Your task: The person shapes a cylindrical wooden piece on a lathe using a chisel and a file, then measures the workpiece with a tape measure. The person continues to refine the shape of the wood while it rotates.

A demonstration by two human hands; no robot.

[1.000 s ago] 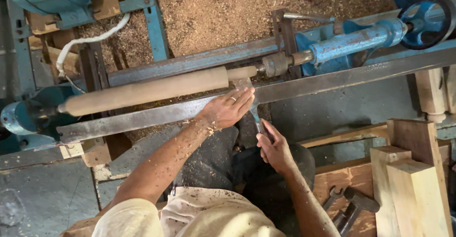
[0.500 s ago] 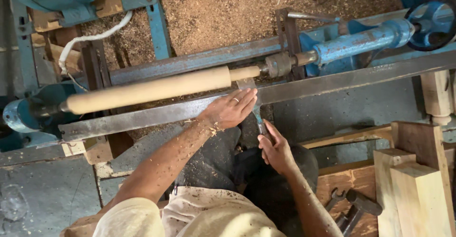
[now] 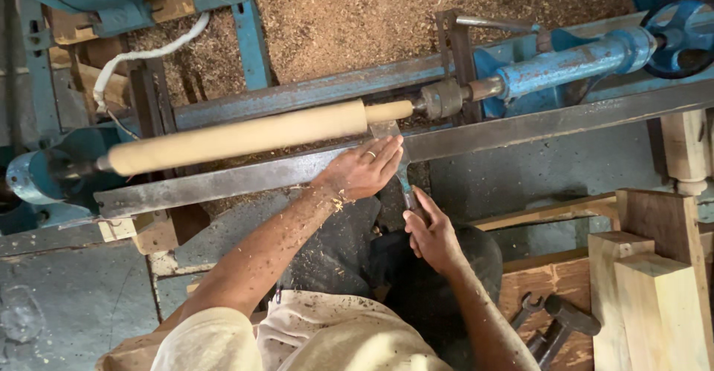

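A long pale wooden cylinder (image 3: 245, 136) is mounted on a blue lathe, its right end turned thinner where it meets the tailstock (image 3: 565, 62). My left hand (image 3: 364, 170) lies flat on the blade of a chisel (image 3: 388, 130), pressing it onto the long grey tool rest bar (image 3: 520, 127). The chisel's tip meets the thin end of the cylinder. My right hand (image 3: 430, 229) is closed around the chisel's handle, below the bar. Wood shavings cling to my left forearm.
Sawdust (image 3: 357, 14) covers the ground behind the lathe. The headstock (image 3: 37, 177) is at the left, a blue handwheel (image 3: 680, 25) at the top right. Square wooden blocks (image 3: 654, 282) stand at the right, with wrenches (image 3: 554, 322) lying beside them.
Both hands keep the same hold on the chisel at the cylinder's thin end. The view has shifted slightly; nothing else has visibly moved.
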